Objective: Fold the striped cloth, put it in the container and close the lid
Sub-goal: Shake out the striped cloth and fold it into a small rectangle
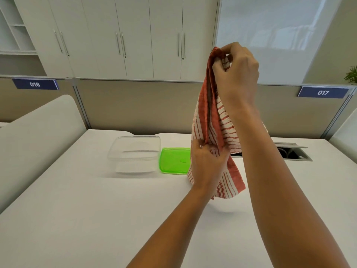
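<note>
A red and white striped cloth [212, 120] hangs bunched in the air above the right part of the white table [96, 209]. My right hand [237, 74] pinches its top end, held high. Lower down, my left hand [207, 163] grips the cloth's middle, and the loose bottom end dangles just above the table. A clear square container [135, 154] stands open on the table to the left of the cloth. Its green lid [173, 160] lies flat on the table between the container and the cloth, with its right edge hidden behind my left hand.
A cable hatch [295, 151] stands open in the table behind my right forearm. Beige partitions [144, 105] with number plates 016 and 017 close off the far edge. A padded white divider [38, 136] runs along the left side.
</note>
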Motion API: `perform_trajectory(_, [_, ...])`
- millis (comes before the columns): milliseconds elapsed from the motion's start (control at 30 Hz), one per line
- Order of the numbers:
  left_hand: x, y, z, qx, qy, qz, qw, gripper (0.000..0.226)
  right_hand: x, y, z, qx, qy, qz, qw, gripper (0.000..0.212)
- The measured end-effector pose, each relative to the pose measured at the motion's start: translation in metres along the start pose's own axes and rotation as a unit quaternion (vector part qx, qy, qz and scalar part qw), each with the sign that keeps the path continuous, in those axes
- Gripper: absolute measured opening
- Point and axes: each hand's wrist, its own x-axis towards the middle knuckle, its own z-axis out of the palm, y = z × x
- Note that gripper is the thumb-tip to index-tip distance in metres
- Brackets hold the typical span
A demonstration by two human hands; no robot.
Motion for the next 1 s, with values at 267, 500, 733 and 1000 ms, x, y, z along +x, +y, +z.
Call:
perform_trajectory(267, [0.025, -0.031, -0.025, 0.024, -0.019, -0.029, 0.999, 0.015, 0.008, 0.02, -0.018, -0.013, 0.013, 0.02, 1.0, 0.023])
perform_trajectory(500, [0.061, -0.088, -0.087, 0.071, -0.116, -0.065, 0.989, 0.016, 0.011, 0.057, -0.036, -0.024, -0.012, 0.085, 0.996, 0.027])
perform_trajectory(733, [0.091, -0.101, -0.167, 0.188, -0.144, -0.008, 0.972, 0.02, -0.002, 0.115, -0.044, 0.034, -0.075, 0.182, 0.98, 0.026])
perform_trajectory(1000, [0.122, -0.088, -0.232, 0.288, -0.173, 0.047, 0.941, 0.02, -0.018, 0.16, -0.047, 0.073, -0.113, 0.243, 0.961, 0.023])
